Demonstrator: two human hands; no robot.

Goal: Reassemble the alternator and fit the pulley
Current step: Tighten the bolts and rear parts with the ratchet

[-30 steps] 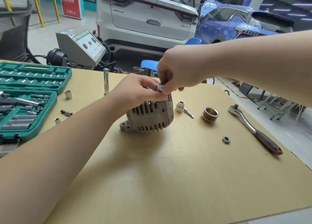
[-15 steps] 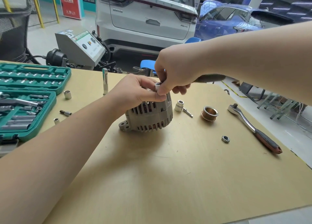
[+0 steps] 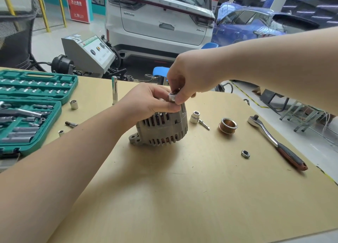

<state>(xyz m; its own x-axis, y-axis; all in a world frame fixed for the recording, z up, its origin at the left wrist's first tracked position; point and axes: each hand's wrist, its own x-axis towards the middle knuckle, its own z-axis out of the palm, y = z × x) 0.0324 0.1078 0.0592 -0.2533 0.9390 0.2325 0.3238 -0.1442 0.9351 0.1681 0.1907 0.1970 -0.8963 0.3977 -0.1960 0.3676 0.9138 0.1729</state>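
While left hand steadies alternator, right hand fingers pinch small metal piece (atop it)

The alternator stands near the middle of the worktop, a grey ribbed casting with slotted vents showing copper windings inside, a mounting ear jutting out low on its left. A small silver collar sits at its top, over the shaft end. Toward the right edge lies the pulley, grooved and copper-toned, resting flat with its bore facing up, well apart from the housing. Nearer the front, a loose hex nut lies flat.
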